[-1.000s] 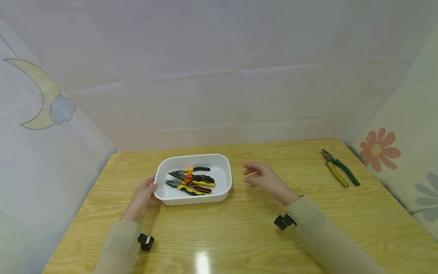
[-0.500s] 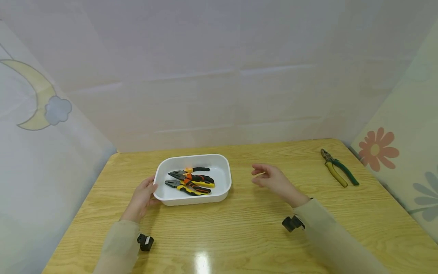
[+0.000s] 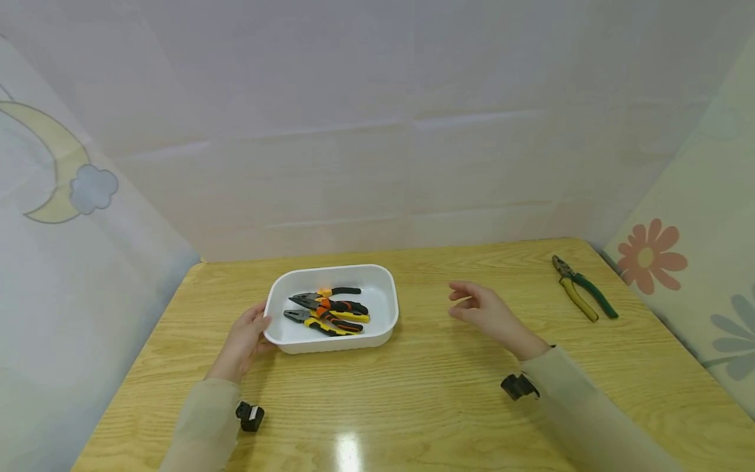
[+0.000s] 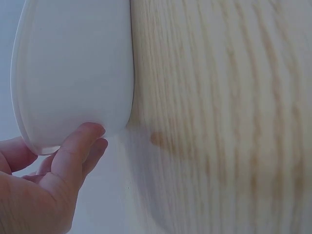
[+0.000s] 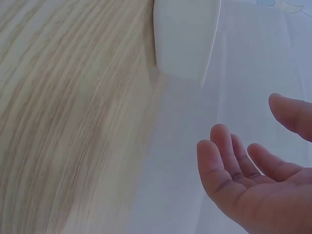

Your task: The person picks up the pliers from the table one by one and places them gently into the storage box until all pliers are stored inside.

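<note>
A white plastic tray [image 3: 377, 339] stands on the wooden table, left of the middle in the head view. Several pliers [image 3: 330, 308] with black, orange and yellow handles lie inside it, partly overlapping. My left hand [image 3: 243, 337] grips the tray's left end, thumb over the rim and fingers against the outer wall [image 4: 78, 73]. To the right of the tray my right hand [image 3: 480, 309] hovers over the table, holding nothing. Its fingers are loosely bent and the thumb stands apart from them in the right wrist view. Another pair of pliers [image 3: 580, 285], one handle yellow and one green, lies at the table's far right.
The wooden table [image 3: 413, 406] ends at the back against a pale cloth wall [image 3: 377, 196]. Side walls stand close on the left and right, printed with a moon [image 3: 59, 164] and flowers [image 3: 645, 257]. A small black camera is strapped to each wrist.
My right hand has moved to the right, away from the tray and nearer the yellow-and-green pliers. The left hand keeps its grip, and the tray stays in place.
</note>
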`<state>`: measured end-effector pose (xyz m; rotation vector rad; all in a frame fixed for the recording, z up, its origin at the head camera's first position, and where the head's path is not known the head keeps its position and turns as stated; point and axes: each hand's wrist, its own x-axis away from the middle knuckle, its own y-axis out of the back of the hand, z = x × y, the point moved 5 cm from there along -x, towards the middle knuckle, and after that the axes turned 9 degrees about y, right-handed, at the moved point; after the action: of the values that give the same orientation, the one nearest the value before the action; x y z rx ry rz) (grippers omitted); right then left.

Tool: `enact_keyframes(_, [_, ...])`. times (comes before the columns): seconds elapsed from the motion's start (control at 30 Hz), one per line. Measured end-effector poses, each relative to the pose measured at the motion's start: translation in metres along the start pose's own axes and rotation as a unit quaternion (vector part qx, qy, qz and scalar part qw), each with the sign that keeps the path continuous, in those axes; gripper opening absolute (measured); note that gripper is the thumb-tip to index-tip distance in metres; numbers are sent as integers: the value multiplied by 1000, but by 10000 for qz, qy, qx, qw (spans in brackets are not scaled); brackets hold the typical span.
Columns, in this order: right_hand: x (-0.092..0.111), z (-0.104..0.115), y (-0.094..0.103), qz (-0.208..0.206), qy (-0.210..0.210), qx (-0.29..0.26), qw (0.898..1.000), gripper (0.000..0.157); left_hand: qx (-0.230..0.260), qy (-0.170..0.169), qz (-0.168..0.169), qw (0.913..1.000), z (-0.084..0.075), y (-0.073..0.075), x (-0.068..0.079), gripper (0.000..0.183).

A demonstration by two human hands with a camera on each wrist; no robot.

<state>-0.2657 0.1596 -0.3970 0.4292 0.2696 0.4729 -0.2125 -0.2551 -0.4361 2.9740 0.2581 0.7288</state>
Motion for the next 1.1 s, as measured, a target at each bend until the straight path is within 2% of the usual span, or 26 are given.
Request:
enact_keyframes(0.23, [4, 5, 4, -92, 118, 253, 9996, 56, -56, -4, -37, 10000, -1, 1, 0, 52])
enact_keyframes(0.7, [11, 0, 12, -253, 74, 678, 9973, 57, -89, 22, -72, 9999, -1, 2, -1, 51])
enact_keyframes(0.83, [14, -1, 15, -273, 129, 956, 9950, 58, -106, 19, -83, 9999, 0, 1, -1, 51])
enact_keyframes(1.1, [21, -2, 20, -82, -16, 1527, 9882, 69, -91, 51, -76, 9999, -1, 1, 0, 51])
